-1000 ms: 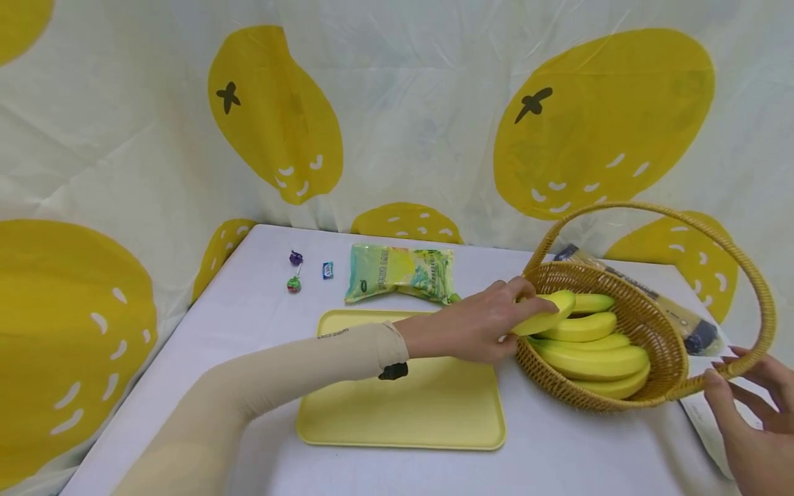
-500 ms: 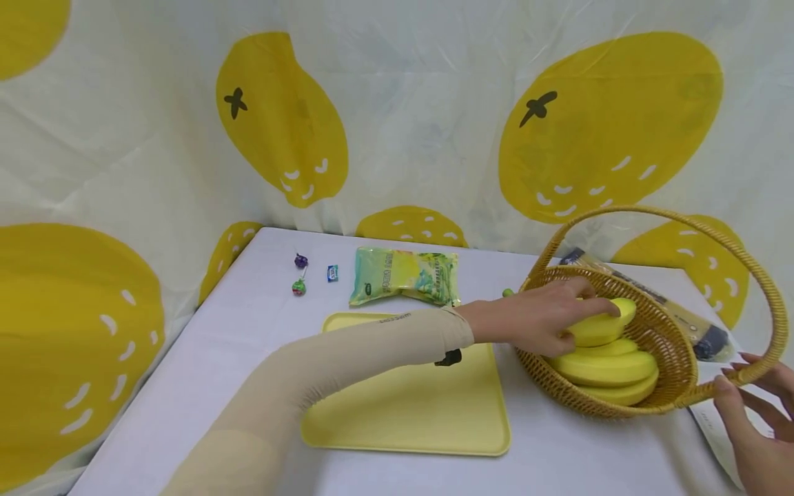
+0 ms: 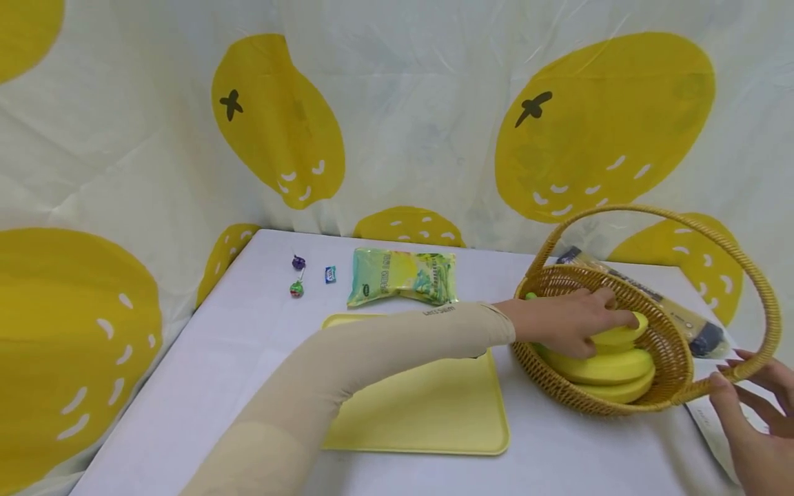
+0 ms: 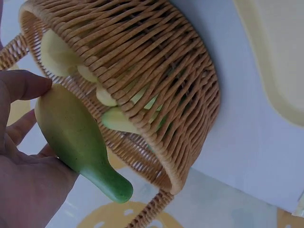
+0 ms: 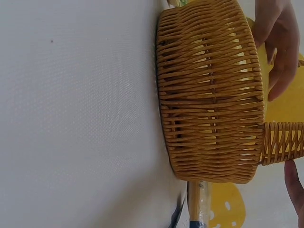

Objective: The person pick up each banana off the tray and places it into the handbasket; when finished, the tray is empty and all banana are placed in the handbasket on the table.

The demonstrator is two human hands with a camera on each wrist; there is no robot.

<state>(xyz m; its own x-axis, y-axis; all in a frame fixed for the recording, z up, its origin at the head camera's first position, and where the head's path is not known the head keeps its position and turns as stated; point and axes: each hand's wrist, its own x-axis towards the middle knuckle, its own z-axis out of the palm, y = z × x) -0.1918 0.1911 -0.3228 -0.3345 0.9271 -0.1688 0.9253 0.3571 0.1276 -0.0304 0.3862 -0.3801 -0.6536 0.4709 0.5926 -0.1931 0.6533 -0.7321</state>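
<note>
A wicker basket (image 3: 673, 358) with a tall hoop handle stands at the right of the white table and holds several yellow bananas (image 3: 604, 368). My left hand (image 3: 567, 320) reaches over its left rim and grips the top banana (image 3: 623, 335), which lies on the pile. In the left wrist view that banana (image 4: 71, 135) has a green tip and sits in my palm beside the basket wall (image 4: 166, 76). My right hand (image 3: 747, 403) holds the basket handle (image 3: 726, 375) at its lower right end. The right wrist view shows the basket's side (image 5: 209, 95).
A yellow tray (image 3: 434, 413) lies just left of the basket, under my left forearm. Behind it are a green snack bag (image 3: 403, 275), a small blue candy (image 3: 330, 274) and two lollipops (image 3: 296, 288). A dark packet (image 3: 691, 322) lies behind the basket. A lemon-print curtain backs the table.
My left hand has carried the banana from the basket's left rim rightwards and down onto the pile inside. My right hand has stayed on the handle.
</note>
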